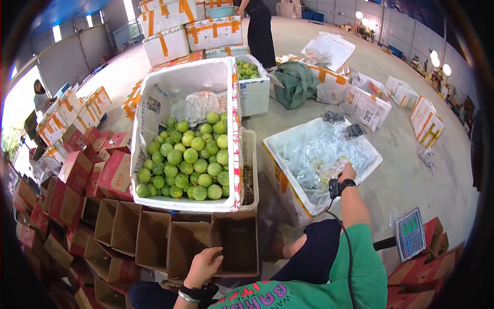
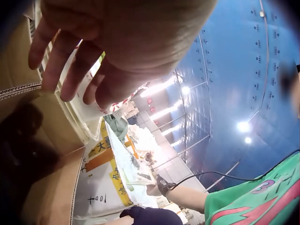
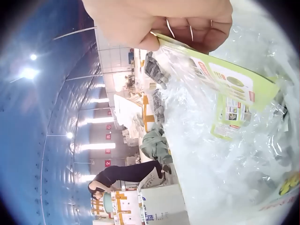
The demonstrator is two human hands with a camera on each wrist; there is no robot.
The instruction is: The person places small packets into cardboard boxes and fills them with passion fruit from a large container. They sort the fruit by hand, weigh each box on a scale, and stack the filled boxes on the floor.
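My right hand (image 1: 348, 172) is over a white foam box (image 1: 282, 180) full of clear plastic packaging (image 1: 309, 149). In the right wrist view, its thumb and fingers pinch the edge of a green printed leaflet (image 3: 234, 77); another printed piece (image 3: 231, 115) lies below it among the plastic. My left hand (image 1: 205, 265) hovers at the near edge of an open brown cardboard box (image 1: 234, 239). Its fingers are relaxed and slightly bent, with nothing in them, as the left wrist view also shows.
A large foam box (image 1: 235, 134) of round green fruit (image 1: 188, 154) stands ahead, on a pale plastic crate (image 1: 250, 170). Red cartons (image 1: 114, 175) crowd the left side. A digital scale display (image 1: 410, 234) is at right. Another person (image 1: 260, 33) stands by stacked foam boxes behind.
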